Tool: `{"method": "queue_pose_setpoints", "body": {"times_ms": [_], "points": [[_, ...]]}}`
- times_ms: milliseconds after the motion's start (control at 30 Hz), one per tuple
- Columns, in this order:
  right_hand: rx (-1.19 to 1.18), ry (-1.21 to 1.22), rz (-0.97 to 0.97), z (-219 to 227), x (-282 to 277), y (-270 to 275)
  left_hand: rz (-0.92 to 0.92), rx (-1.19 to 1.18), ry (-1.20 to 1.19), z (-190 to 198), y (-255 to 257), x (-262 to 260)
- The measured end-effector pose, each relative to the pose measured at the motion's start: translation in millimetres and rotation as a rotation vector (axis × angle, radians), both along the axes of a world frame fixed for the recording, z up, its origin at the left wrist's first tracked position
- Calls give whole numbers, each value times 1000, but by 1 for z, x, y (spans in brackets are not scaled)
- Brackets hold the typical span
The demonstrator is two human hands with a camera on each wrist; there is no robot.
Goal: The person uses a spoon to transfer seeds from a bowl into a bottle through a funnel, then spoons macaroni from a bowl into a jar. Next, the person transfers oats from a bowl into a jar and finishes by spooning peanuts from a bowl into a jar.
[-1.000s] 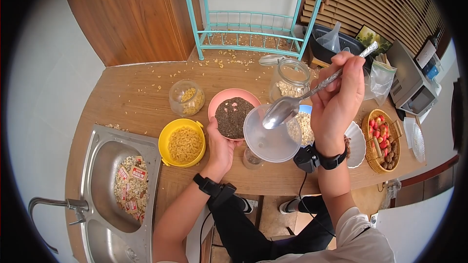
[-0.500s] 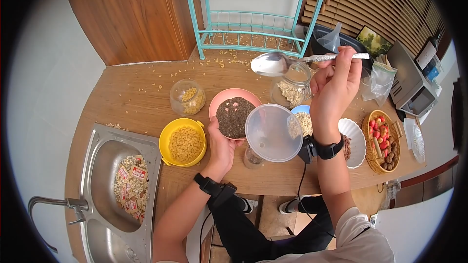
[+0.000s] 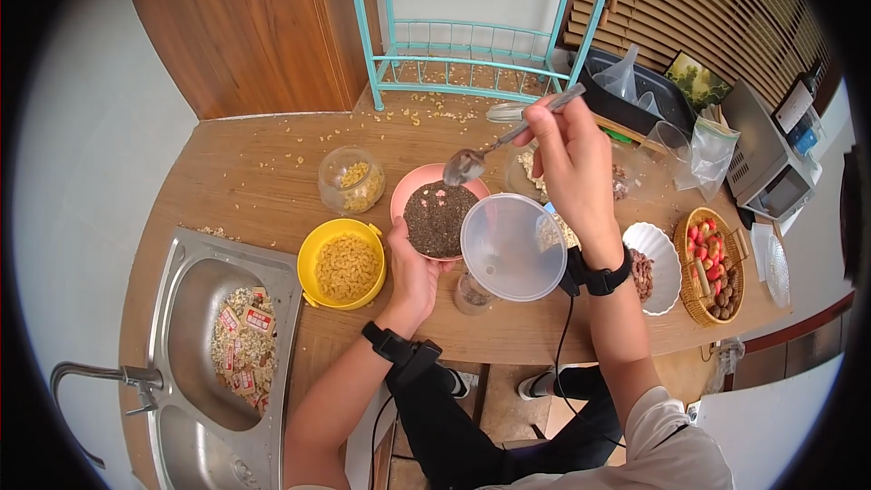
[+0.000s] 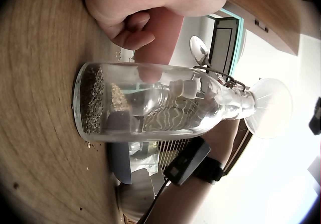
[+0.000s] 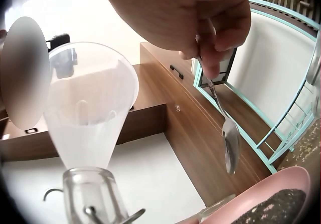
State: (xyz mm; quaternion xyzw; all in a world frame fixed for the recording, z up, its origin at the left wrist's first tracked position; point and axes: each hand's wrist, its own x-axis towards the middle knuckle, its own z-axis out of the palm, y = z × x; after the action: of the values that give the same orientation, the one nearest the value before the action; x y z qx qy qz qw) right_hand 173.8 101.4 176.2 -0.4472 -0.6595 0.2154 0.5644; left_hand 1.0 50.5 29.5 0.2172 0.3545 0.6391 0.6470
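My left hand [image 3: 415,281] holds a pink bowl [image 3: 397,201] by its near left side, thumb at the rim. Dark, fine seeds [image 3: 440,222] with a few pink bits fill the bowl. In my right hand [image 3: 576,168] a metal spoon [image 5: 230,143] is pinched by its handle, bowl end downward above the far edge of the pink bowl. Beside the bowl, a clear plastic funnel [image 3: 514,254] sits in the neck of a glass bottle [image 4: 155,103] with a wire clasp. The bottle stands upright, and a layer of dark seeds [image 4: 93,101] covers its bottom.
Left of the bowl are a yellow bucket [image 3: 304,277] of macaroni and a glass jar [image 3: 349,180] with some macaroni. A sink [image 3: 281,263] lies farther left. Rightward are a white scalloped bowl [image 3: 670,263] and a wicker basket [image 3: 737,254]. A teal rack [image 3: 467,88] stands behind.
The spoon was over the funnel, then rose away with its bowl toward the back. Now my right hand has lowered it leftward over the pink bowl. The left hand stays nearly still.
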Motion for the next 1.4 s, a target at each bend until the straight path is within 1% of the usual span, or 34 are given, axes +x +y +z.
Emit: {"method": "queue_pose_setpoints", "body": {"times_ms": [100, 300, 400, 533, 600, 633, 700, 833, 900, 1033, 1133, 1200, 1400], "points": [[-68, -139, 16, -3, -2, 2, 4, -3, -1, 2, -1, 1], [-93, -256, -44, -17, -2, 13, 27, -25, -8, 6, -2, 2], [-27, -297, -72, -26, -2, 17, 33, -26, -8, 6, -2, 2], [-35, -348, -110, -27, -2, 18, 34, -11, -39, 4, -1, 1], [3, -443, -189, -30, -1, 19, 41, -15, -37, 7, -2, 2], [4, -443, -188, -30, 0, 19, 47, -19, -36, 9, -2, 2], [-134, -375, -105, -28, 0, 19, 48, -23, -35, 9, -2, 3], [-190, -339, -78, -25, -2, 16, 63, -32, -38, 5, -1, 3], [-254, -322, -45, -23, -3, 15, 63, -29, -34, 7, -2, 4], [-292, -358, -36, -26, -2, 17, 57, -27, -41, 9, -2, 4], [-245, -372, 4, -31, -2, 20, 56, -19, -32, 8, -2, 3], [-288, -364, 65, -30, -3, 20, 55, -25, -34, 7, -1, 3], [-364, -324, 127, -34, -5, 23, 71, -36, -30, 6, -1, 4]]}}
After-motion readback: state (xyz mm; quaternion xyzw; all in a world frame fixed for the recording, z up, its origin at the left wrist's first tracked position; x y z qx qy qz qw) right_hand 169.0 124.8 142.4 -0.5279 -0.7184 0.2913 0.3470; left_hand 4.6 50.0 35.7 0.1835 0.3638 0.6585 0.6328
